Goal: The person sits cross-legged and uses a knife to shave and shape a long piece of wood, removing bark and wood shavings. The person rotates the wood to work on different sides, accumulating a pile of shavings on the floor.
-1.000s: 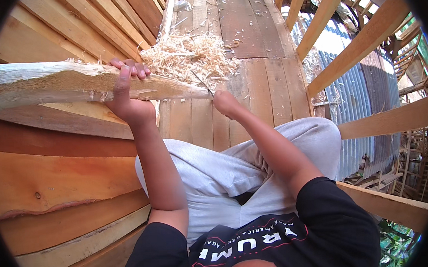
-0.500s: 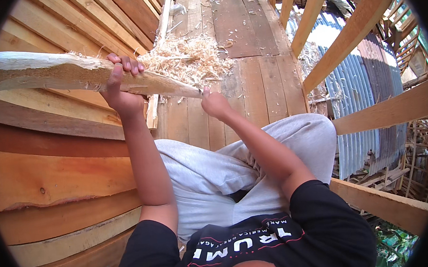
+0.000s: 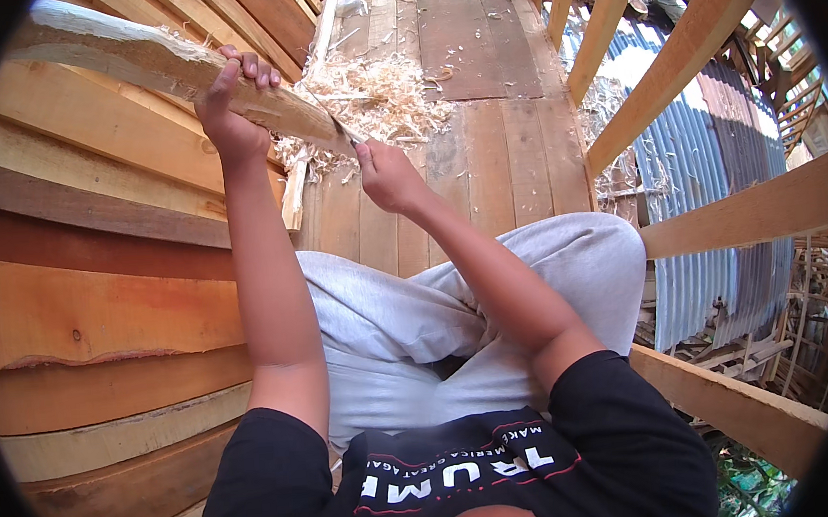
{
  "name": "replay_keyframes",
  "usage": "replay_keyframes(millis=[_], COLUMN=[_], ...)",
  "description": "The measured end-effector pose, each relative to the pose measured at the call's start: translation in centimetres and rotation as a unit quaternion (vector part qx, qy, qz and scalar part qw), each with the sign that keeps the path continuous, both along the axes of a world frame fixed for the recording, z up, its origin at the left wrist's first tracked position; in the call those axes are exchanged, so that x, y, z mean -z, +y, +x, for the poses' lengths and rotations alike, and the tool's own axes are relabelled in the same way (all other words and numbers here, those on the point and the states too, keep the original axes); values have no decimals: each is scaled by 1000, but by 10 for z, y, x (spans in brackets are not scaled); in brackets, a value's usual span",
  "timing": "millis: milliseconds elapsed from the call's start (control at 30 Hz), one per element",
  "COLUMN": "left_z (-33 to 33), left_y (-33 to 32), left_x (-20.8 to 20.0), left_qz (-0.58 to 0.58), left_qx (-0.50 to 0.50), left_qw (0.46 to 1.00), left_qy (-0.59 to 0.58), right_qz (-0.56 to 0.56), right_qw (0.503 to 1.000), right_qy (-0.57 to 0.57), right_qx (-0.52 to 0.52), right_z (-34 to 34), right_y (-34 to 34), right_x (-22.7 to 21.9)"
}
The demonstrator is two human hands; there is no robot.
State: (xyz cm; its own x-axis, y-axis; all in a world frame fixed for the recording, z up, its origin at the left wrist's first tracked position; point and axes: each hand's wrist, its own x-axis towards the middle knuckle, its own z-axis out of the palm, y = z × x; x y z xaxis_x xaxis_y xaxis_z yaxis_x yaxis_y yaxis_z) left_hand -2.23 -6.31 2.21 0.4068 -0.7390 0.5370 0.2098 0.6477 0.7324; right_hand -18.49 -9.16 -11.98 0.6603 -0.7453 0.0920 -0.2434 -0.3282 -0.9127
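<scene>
A long, pale piece of wood (image 3: 131, 53), partly stripped of its rough surface, slants from the upper left toward the middle. My left hand (image 3: 233, 108) is closed around it, fingers over the far side and thumb on the near side. At its narrower right end, a thin dark knife blade (image 3: 343, 129) lies against the wood. My right hand (image 3: 389, 176) is closed on that knife, its handle mostly hidden in the fist. Beyond the wood's tip spreads a heap of curled wood shavings (image 3: 398, 91).
Plank flooring (image 3: 494, 166) runs ahead of my crossed legs. Wooden boards (image 3: 101, 309) line the left side. On the right are slanted railing posts (image 3: 674, 63), with corrugated metal sheets (image 3: 682, 182) beyond them. A narrow wood strip (image 3: 295, 195) lies by the shavings.
The wood's right end has swung nearer to the left, and its left part has risen in the picture. My right hand with the knife has moved left and up along it.
</scene>
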Motion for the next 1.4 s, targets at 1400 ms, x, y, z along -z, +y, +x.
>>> replay_keyframes(millis=[1400], left_z=[-27], left_y=[-13], left_x=[-10], left_qz=[-19], left_qx=[-92], left_qw=[995], left_qy=[28], right_qz=[216], right_qw=[969], right_qy=[97], right_qx=[78], right_z=[-17], right_y=[-19], right_x=[91])
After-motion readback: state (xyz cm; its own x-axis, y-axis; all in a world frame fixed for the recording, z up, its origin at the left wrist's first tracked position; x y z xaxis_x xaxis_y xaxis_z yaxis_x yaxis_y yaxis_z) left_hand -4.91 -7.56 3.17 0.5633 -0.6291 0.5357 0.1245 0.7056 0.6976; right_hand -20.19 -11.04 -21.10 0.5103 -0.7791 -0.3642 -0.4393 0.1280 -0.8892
